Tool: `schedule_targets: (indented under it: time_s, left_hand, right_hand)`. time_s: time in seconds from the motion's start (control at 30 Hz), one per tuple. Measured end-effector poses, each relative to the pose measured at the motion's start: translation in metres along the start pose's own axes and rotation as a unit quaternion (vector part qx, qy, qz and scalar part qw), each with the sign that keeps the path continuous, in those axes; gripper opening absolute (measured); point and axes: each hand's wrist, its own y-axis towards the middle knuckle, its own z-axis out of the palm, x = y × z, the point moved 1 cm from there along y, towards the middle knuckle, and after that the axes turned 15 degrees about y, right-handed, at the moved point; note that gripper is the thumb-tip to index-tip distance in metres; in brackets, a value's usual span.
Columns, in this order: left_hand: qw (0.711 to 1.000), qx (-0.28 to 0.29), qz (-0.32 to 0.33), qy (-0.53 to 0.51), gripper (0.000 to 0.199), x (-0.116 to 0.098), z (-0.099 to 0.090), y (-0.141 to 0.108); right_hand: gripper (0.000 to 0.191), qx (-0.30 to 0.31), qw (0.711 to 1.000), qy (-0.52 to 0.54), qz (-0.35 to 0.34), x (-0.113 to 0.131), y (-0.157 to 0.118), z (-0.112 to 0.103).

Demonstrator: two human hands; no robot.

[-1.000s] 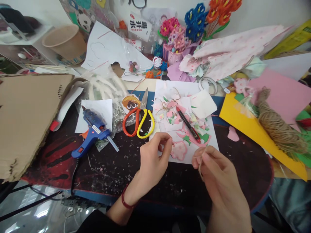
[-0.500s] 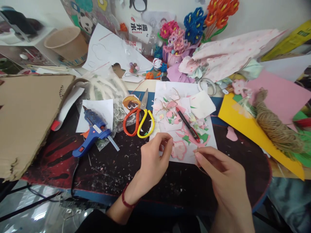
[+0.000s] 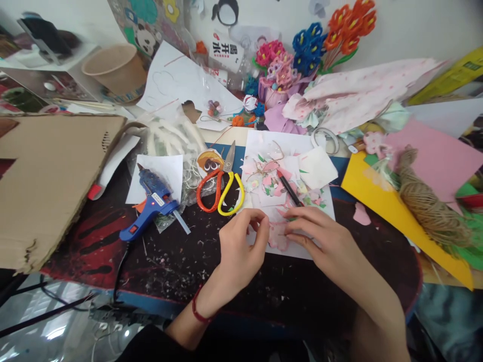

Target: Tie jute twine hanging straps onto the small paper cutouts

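Observation:
My left hand (image 3: 242, 251) hovers at the front edge of the white paper, thumb and forefinger pinched together; what lies between them, if anything, is too small to make out. My right hand (image 3: 324, 236) reaches in from the right with fingers and thumb apart, over a pink flower cut-out (image 3: 278, 240). Under its fingertips lies part of a black-and-red pen (image 3: 289, 188). Behind the hands, the white paper (image 3: 256, 138) carries pink and green scraps and a twine bow (image 3: 270, 165). Scissors (image 3: 221, 188) with red and yellow handles rest left of the paper.
A blue glue gun (image 3: 153, 201) lies on a small white sheet at the left, its cord running off the table. Cardboard (image 3: 56, 176) covers the left side. At right are a twine skein (image 3: 426, 196) and yellow paper (image 3: 362, 181). Fuzzy flowers (image 3: 277, 70) stand at the back.
My right hand has moved left towards my left hand, and its pinched fingers have spread apart. My left hand keeps its pinch. The whole view has shifted slightly.

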Motion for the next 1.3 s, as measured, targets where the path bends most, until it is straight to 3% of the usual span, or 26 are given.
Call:
schedule_targets:
  time_s: [0.13,0.43,0.53,0.6,0.77,0.87,1.07,1.17,1.3]
  left_hand:
    - [0.999,-0.034,0.015,0.026,0.005,-0.001,-0.002,-0.004]
    - [0.994,-0.029,0.040,0.102,0.004,-0.002,-0.007,-0.025]
    - [0.994,-0.019,0.051,0.093,0.007,-0.006,-0.014,-0.029]
    - [0.990,-0.007,0.098,0.104,0.007,-0.010,-0.019,-0.032]
    - [0.941,0.041,0.298,0.154,0.011,-0.019,-0.022,-0.039]
    - [0.913,0.051,0.355,0.195,0.017,-0.021,-0.022,-0.038]
    - [0.865,0.074,0.356,0.347,0.018,-0.021,-0.014,-0.035]
    - [0.853,0.095,0.325,0.398,0.016,-0.018,-0.004,-0.036]
    - [0.843,0.089,0.333,0.414,0.011,-0.016,0.003,-0.037]
  right_hand:
    - [0.019,0.049,0.999,-0.012,-0.009,-0.001,0.007,0.004]
    - [0.021,0.033,0.999,-0.014,-0.030,0.002,0.010,0.013]
    - [0.016,0.003,1.000,-0.015,-0.018,0.000,0.007,0.009]
    - [0.010,-0.044,0.999,-0.005,-0.003,0.000,0.004,0.003]
    - [0.008,-0.118,0.991,0.003,0.057,0.001,-0.004,-0.014]
    - [0.010,-0.111,0.991,0.011,0.073,0.005,-0.005,-0.019]
    - [0.011,-0.072,0.993,0.047,0.078,0.010,-0.002,-0.028]
    - [0.013,-0.063,0.994,0.055,0.070,0.011,-0.001,-0.034]
    - [0.014,-0.058,0.993,0.077,0.068,0.013,-0.001,-0.041]
